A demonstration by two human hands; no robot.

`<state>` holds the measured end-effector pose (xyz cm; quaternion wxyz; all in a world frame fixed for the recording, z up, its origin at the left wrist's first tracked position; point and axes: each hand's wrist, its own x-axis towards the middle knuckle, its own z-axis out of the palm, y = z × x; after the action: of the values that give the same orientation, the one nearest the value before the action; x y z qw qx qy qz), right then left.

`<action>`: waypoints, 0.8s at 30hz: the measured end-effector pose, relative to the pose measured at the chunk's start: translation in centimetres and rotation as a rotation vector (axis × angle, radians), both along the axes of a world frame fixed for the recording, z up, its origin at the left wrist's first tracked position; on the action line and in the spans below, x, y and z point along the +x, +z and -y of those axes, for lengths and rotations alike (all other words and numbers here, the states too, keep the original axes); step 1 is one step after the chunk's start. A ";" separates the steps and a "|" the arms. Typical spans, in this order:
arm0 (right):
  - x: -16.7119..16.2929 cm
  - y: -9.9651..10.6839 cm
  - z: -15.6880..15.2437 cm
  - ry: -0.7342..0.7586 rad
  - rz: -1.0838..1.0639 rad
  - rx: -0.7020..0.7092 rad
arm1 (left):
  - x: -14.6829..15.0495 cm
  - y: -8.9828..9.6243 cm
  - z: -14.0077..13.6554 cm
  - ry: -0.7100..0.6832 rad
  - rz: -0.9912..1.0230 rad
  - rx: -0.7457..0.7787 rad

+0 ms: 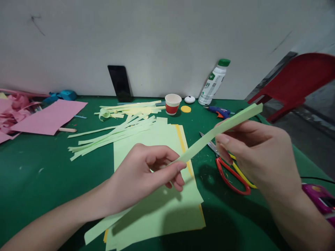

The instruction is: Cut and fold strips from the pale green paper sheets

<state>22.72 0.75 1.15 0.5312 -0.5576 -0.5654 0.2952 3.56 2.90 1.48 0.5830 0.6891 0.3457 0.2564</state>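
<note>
A long light green paper strip (201, 143) runs slantwise through both hands, above the table. My left hand (154, 170) pinches it near the middle, thumb on top. Closer to its upper right end, my right hand (259, 150) grips the strip between thumb and fingers. The strip's lower end passes behind my left wrist. Beneath my hands lies a stack of light green paper sheets (157, 216), with yellow-orange sheet edges showing under it. Scissors (230, 174) with one red and one yellow handle lie behind my right hand, partly hidden by it.
Cut green strips (117, 136) lie left of the stack. A paper cup (172, 104), a leaning bottle (213, 83), a glue gun (220, 111) and an upright phone (120, 83) stand or lie along the wall. Pink paper (49, 116) is at left, a red chair (300, 83) at right.
</note>
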 end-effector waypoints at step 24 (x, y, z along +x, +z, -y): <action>-0.8 0.4 0.4 0.061 0.083 -0.071 | 0.1 -0.5 -0.3 -0.032 -0.035 -0.017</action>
<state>21.88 0.39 1.54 0.4779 -0.5702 -0.5931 0.3076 3.69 3.19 0.98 0.5867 0.6940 0.3468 0.2322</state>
